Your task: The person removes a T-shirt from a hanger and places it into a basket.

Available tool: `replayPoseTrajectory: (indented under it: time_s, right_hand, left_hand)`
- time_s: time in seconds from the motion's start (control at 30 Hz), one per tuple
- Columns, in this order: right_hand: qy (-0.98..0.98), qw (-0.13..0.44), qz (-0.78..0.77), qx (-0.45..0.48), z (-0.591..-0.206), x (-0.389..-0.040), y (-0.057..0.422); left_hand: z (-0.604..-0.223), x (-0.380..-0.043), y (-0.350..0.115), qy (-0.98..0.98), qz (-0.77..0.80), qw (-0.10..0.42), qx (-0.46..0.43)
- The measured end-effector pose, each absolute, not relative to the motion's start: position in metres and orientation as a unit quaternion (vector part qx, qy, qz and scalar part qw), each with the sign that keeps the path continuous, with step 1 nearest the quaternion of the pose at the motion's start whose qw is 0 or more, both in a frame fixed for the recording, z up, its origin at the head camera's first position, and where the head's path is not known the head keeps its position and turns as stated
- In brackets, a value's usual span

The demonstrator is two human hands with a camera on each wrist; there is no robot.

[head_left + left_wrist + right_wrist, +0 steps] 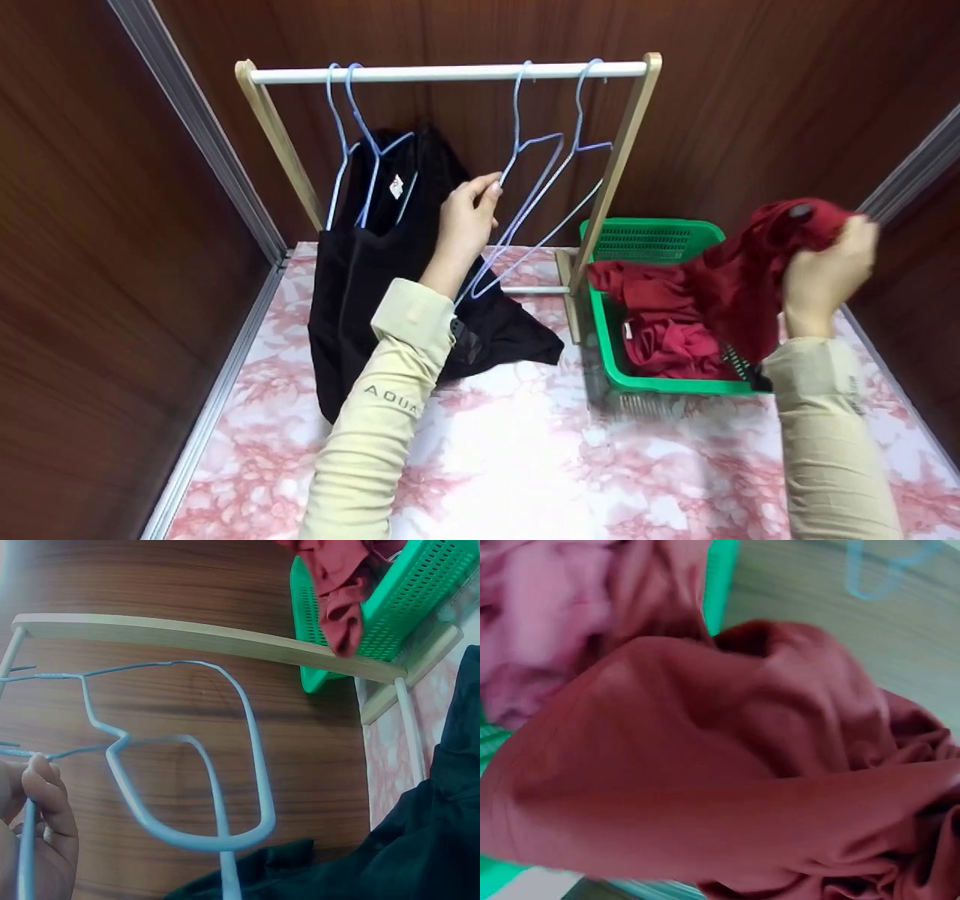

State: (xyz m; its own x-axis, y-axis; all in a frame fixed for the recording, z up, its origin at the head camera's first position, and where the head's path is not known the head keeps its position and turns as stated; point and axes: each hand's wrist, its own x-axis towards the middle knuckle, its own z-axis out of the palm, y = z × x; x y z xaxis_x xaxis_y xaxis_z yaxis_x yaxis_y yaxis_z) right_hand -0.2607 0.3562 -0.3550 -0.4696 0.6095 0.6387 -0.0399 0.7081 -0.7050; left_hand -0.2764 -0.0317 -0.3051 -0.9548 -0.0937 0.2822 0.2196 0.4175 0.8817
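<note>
With thumb and fingers my left hand (469, 214) pinches a light-blue wire hanger (516, 112) that hooks over the rack's white rail (450, 73). In the left wrist view that hand (45, 817) grips the wire at the left edge. My right hand (832, 266) clutches a dark red garment (742, 285), lifted above the green basket (611, 367), its lower part trailing over the basket. The garment (675, 765) fills most of the right wrist view and hides the right hand there. Another bare hanger (579, 112) hangs to the right of the pinched one.
Black garments (375, 300) hang on hangers at the rack's left, spreading onto the pink-and-white marbled floor (510, 465). A brighter red cloth (675, 349) lies in the basket. The rack's wooden right leg (619, 165) stands beside the basket. Brown wood panels (750, 112) enclose the space.
</note>
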Motion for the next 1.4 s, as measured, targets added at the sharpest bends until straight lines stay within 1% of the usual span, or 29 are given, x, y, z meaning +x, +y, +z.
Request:
replayPoseTrajectory:
  time_s: [0.1, 0.23, 0.33, 0.47, 0.53, 0.6, 0.67, 0.73, 0.93, 1.0, 1.13, 1.27, 1.33, 1.4]
  right_hand:
    - [-0.831, 0.427, 0.319, -0.158, -0.378, -0.265, 0.352]
    - [-0.865, 0.334, 0.352, -0.13, -0.406, -0.268, 0.344]
    - [-0.889, 0.234, 0.376, -0.116, -0.422, -0.269, 0.338]
    - [-0.931, 0.079, 0.338, -0.112, -0.434, -0.268, 0.335]
    - [-0.946, 0.019, 0.307, -0.105, -0.437, -0.267, 0.335]
    - [-0.952, -0.018, 0.292, -0.089, -0.441, -0.266, 0.335]
    - [-0.955, -0.039, 0.287, -0.07, -0.445, -0.264, 0.335]
    - [-0.956, -0.051, 0.286, -0.051, -0.449, -0.263, 0.333]
    - [-0.953, -0.07, 0.292, -0.031, -0.455, -0.262, 0.332]
    - [-0.952, -0.068, 0.297, -0.026, -0.456, -0.263, 0.334]
    - [-0.95, -0.072, 0.303, -0.009, -0.453, -0.263, 0.343]
    - [-0.943, -0.076, 0.325, 0.003, -0.449, -0.26, 0.354]
    - [-0.933, -0.061, 0.355, 0.001, -0.447, -0.257, 0.359]
    - [-0.925, -0.025, 0.379, -0.003, -0.446, -0.253, 0.365]
  left_hand:
    - [-0.305, -0.276, -0.031, -0.83, -0.539, 0.136, -0.039]
    - [-0.306, -0.277, -0.032, -0.828, -0.548, 0.113, -0.042]
    - [-0.307, -0.276, -0.034, -0.827, -0.552, 0.098, -0.039]
    - [-0.308, -0.275, -0.037, -0.832, -0.547, 0.084, -0.045]
    - [-0.309, -0.273, -0.039, -0.839, -0.536, 0.081, -0.05]
    - [-0.308, -0.271, -0.041, -0.849, -0.518, 0.087, -0.052]
    - [-0.307, -0.269, -0.045, -0.859, -0.499, 0.102, -0.05]
    - [-0.305, -0.268, -0.051, -0.867, -0.479, 0.129, -0.044]
    - [-0.294, -0.265, -0.075, -0.877, -0.41, 0.25, -0.011]
    - [-0.292, -0.264, -0.085, -0.881, -0.384, 0.274, 0.016]
    - [-0.293, -0.262, -0.102, -0.89, -0.356, 0.276, 0.069]
    - [-0.297, -0.262, -0.114, -0.896, -0.34, 0.267, 0.096]
    - [-0.299, -0.263, -0.118, -0.9, -0.335, 0.26, 0.104]
    - [-0.301, -0.263, -0.121, -0.904, -0.332, 0.247, 0.111]
